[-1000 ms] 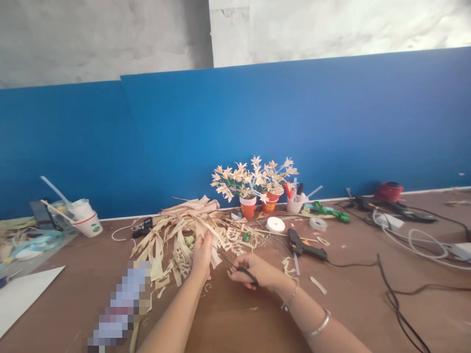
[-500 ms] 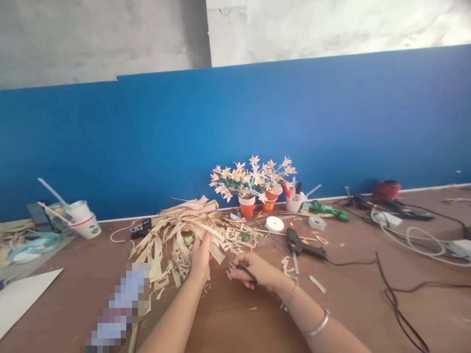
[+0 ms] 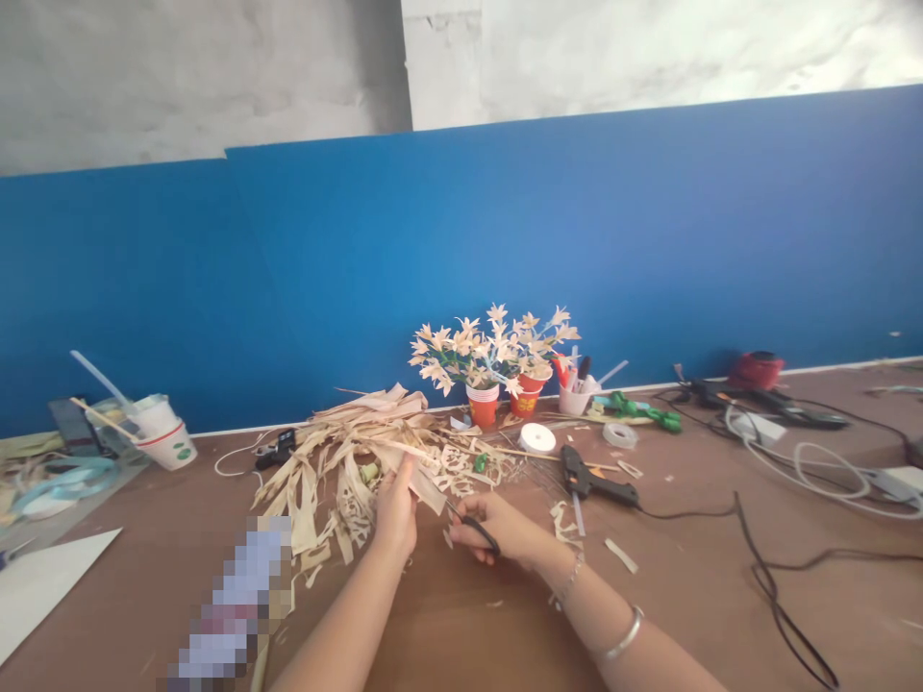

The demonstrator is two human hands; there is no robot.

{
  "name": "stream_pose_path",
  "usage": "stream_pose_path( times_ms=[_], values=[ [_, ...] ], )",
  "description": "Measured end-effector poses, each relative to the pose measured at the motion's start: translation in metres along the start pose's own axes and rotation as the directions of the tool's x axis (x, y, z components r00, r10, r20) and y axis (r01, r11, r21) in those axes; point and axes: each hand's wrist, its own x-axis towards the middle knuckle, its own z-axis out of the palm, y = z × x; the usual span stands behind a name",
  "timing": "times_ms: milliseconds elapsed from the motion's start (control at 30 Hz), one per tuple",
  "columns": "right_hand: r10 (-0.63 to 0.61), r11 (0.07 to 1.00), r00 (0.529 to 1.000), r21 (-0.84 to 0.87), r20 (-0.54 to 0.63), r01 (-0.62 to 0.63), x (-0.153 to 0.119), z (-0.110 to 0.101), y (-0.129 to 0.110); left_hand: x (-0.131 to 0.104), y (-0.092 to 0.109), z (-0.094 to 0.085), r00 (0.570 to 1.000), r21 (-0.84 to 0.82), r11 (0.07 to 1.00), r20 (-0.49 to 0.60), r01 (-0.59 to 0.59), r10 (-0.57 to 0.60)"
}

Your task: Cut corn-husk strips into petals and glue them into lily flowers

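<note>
Found pale strip pinched in left hand, scissors gripped in right hand just beyond; judged light, soft, tearable, best held near free end.

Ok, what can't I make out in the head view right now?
All in the head view:
Scissors: blade tips too small and blurred to tell whether they touch the pale husk piece.
Left hand: some fingers hidden by the hand itself and the piece.
Lower-left object: masked by pixelation.
White sheet: cut off by the left edge.
Right-hand red paper cup: yellow print too small.
</note>
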Motion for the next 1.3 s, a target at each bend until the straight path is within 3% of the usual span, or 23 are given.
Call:
stream_pose_path(
  times_ms=[300, 533, 933, 1167, 1300],
  values=[
    [-0.022, 0.999, 1.0, 0.024, 0.004, 0.022, 0.003, 0.0, 0.001, 0.003, -0.003, 0.0, 1.0, -0.114, 0.993, 0.003, 0.007, -0.007],
    [-0.037, 0.999, 0.999, 0.039, 0.001, 0.037, 0.004, 0.002, 0.003, -0.001, -0.004, 0.002, 0.998, -0.108, 0.994, 0.048, 0.032, -0.027],
    [-0.02, 1.0, 1.0, 0.017, -0.023, 0.02, 0.006, 0.004, 0.004, -0.001, -0.004, 0.004, 0.999, -0.124, 0.992, 0.011, 0.033, -0.032],
    [0.059, 0.998, 0.987, -0.014, 0.147, -0.057, -0.004, -0.019, 0.001, 0.009, -0.002, -0.006, 1.0, 0.037, 0.999, 0.007, 0.014, -0.014],
    [0.048, 0.999, 0.986, -0.01, 0.16, -0.047, -0.008, -0.034, 0.0, 0.017, -0.004, -0.013, 1.0, 0.158, 0.987, 0.006, -0.004, 0.003]
  ],
)
